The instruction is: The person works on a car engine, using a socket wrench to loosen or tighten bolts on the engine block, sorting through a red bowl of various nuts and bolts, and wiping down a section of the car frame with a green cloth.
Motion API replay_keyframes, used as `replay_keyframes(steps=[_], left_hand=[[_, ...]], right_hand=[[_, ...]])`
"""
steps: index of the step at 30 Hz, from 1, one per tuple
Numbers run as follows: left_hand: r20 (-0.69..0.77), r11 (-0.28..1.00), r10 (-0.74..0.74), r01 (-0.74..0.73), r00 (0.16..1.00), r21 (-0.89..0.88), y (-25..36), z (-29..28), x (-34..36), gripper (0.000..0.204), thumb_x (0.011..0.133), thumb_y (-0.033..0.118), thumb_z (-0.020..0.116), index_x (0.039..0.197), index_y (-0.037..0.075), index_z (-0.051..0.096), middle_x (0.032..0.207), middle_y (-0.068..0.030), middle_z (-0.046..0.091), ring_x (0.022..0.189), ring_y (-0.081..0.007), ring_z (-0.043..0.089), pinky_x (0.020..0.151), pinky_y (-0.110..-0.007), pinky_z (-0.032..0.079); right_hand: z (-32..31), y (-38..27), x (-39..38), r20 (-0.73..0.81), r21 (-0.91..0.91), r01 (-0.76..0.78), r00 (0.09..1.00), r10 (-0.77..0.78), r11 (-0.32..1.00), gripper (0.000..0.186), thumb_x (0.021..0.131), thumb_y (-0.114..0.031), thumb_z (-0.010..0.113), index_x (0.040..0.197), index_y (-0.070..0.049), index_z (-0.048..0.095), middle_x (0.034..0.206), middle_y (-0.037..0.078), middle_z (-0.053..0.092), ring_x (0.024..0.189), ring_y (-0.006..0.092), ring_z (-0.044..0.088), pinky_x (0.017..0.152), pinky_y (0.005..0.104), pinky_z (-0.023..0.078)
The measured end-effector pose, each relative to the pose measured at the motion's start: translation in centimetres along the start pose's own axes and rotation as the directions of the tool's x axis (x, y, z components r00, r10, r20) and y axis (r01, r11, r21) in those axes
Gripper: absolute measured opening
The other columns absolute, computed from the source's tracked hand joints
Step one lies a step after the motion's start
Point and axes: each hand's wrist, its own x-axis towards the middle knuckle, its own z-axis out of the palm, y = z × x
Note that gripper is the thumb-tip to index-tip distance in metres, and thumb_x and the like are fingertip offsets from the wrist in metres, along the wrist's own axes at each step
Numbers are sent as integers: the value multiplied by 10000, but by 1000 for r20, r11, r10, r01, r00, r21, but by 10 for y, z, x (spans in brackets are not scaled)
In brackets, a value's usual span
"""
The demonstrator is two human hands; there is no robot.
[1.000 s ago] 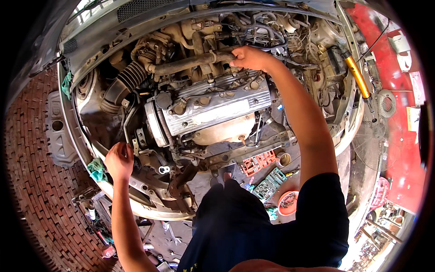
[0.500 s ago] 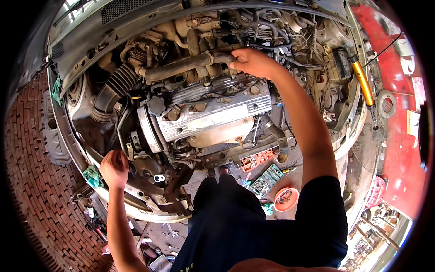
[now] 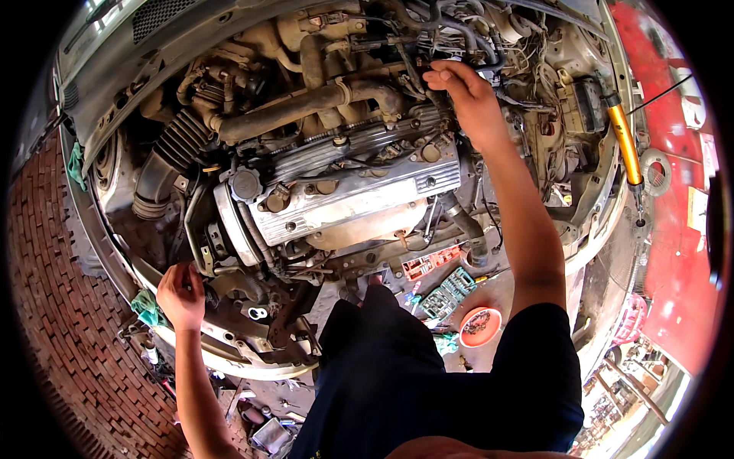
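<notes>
In the engine bay sits a silver ribbed valve cover (image 3: 352,191) with a round oil cap (image 3: 245,184) at its left end. Behind it runs a dirty metal intake pipe (image 3: 294,115), joined by a black corrugated air hose (image 3: 177,149) at the left. My right hand (image 3: 475,103) is over the cover's far right corner, beside the dark hoses, its fingers stretched out and nothing seen in them. At the bay's front left, my left hand (image 3: 182,297) is closed with curled fingers, by the front frame. Whatever it may hold is hidden.
On the floor ahead lie an orange socket tray (image 3: 430,263), a green socket case (image 3: 449,293) and an orange bowl (image 3: 480,327) of small parts. A green rag (image 3: 145,307) hangs on the front left edge. A yellow cylindrical lamp or tool (image 3: 625,144) hangs at the right.
My right hand has left the end of the intake pipe and moved right and a little farther away, its fingers straightening. My left hand stays closed at the front left. The view has shifted slightly.
</notes>
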Motion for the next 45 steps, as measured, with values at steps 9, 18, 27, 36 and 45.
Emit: replay_keyframes(steps=[9,18,27,36,45], left_hand=[[-24,1000,-24,24,999,7,5,-1,0,79,967,93,698,910,40,714,764,-132,648,673,-336,643,650,-414,509],[-19,997,-76,75,997,-11,3,-3,3,17,911,51,725,900,37,726,761,-121,679,676,-327,674,671,-401,539],[-20,993,-107,106,994,-53,4,-5,6,35,851,30,735,872,48,713,771,-112,686,699,-337,682,682,-410,540],[-27,996,-87,87,996,-23,-4,-5,1,66,861,106,770,876,61,724,778,-111,692,709,-346,693,681,-429,554],[51,997,-74,75,996,-34,-19,-11,-6,191,888,236,785,909,60,714,822,-107,702,794,-336,713,735,-452,562]], right_hand=[[61,10,-117,-437,-32,193,880,-188,981,448,1144,-240,533,1499,32,523,1487,148,589,1361,237,542,1194,375,371],[99,35,-119,-441,-337,188,834,-331,923,643,1102,-374,591,1525,90,451,1505,300,488,1360,444,500,1174,502,376],[104,23,-116,-303,-655,206,810,-502,728,530,1125,-424,558,1378,38,621,1554,321,443,1407,476,477,1149,562,391],[108,33,-118,-293,-714,180,801,-522,676,623,1112,-552,517,1357,4,655,1562,344,433,1413,495,489,1122,565,431],[116,36,-121,-290,-757,159,787,-544,634,573,1142,-490,501,1358,17,657,1565,299,423,1452,479,430,1138,597,420]])
